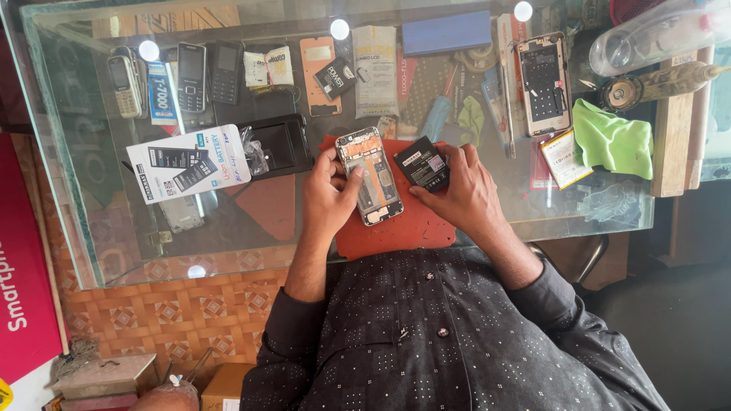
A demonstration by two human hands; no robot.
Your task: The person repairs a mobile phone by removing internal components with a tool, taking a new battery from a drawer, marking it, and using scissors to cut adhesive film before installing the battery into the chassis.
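My left hand (pixel 329 196) grips the left edge of an opened smartphone (pixel 370 176), whose back cover is off and whose insides show. The phone lies tilted on a red work mat (pixel 403 227) on the glass counter (pixel 91 228). My right hand (pixel 463 192) holds a black rectangular battery (pixel 424 163) by its lower right side, just right of the phone and touching the mat's upper edge. Battery and phone sit side by side, a small gap apart.
A white battery box (pixel 189 162) and a black phone (pixel 282 144) lie to the left. Old keypad phones (pixel 191 76) line the back left. At the right are another opened phone (pixel 543 84), a pale battery (pixel 563 157), a green cloth (pixel 613 141), a wooden block (pixel 671 129) and a plastic bottle (pixel 655 34).
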